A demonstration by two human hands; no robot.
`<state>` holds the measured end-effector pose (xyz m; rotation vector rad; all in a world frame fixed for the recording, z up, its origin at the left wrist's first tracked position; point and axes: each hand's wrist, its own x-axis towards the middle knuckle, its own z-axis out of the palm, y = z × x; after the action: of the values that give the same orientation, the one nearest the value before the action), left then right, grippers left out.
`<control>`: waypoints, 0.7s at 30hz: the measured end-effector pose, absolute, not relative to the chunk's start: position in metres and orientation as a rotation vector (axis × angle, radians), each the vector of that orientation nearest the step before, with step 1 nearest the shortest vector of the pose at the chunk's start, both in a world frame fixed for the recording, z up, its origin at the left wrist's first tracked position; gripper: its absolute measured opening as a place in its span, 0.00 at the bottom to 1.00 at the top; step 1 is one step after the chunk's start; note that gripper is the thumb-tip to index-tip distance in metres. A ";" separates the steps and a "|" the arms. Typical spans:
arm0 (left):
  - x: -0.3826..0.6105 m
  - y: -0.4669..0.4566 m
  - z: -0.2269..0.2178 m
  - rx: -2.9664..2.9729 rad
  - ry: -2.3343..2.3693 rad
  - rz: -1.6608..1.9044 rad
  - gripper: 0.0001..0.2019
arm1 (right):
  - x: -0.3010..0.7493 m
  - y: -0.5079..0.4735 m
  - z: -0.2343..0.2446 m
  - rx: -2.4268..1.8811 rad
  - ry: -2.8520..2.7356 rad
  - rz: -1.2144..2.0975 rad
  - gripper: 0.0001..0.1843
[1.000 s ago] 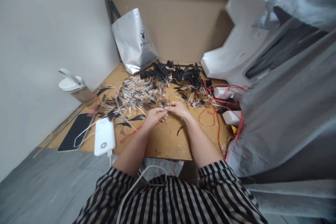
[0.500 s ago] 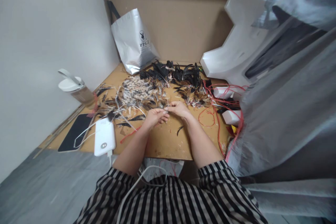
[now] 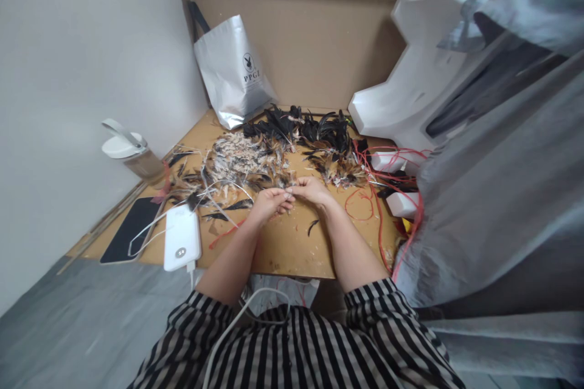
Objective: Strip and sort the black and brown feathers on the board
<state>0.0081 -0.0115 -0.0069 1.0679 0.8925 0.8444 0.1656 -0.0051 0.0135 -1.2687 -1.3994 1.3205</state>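
A worn tan table stands against a raised cardboard wall, with a gray floor showing below to the left. At the table's middle the left hand and right hand meet, thumbs and fingertips pinched together on what looks like a small tuft of feathers; the fingers hide its lower end, so I cannot tell how much each hand bears.

Just beyond the grip and to its left spreads a broad feather heap, pale quills mixed with brown tips. Beyond the grip to the right lies a brown bunch, and farther back sit black feathers in fuller clumps. One curled feather lies alone on the near side of the right hand, and a loop of red string rests to the right of that wrist.

Judging by this layout, the work is partway: the clumps behind look sorted by color, perhaps finished, while the tuft in the fingers is in hand and the few strays near the grip look untouched. Whether anything is tied is too small to tell.

Farther left of the grip are a white power bank, a phone and a lidded bottle; a silver bag leans behind.
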 end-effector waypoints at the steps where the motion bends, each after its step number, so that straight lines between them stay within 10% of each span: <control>1: 0.008 -0.012 -0.007 1.072 0.891 0.841 0.13 | 0.166 -0.005 0.014 -1.269 -1.405 1.318 0.18; 21: 0.011 -0.009 -0.013 1.075 0.948 0.875 0.13 | 0.165 -0.005 0.015 -1.287 -1.396 1.393 0.19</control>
<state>0.0106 -0.0086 -0.0131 1.0749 0.9485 0.8750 0.1649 -0.0049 0.0155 -1.2871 -1.3959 1.3926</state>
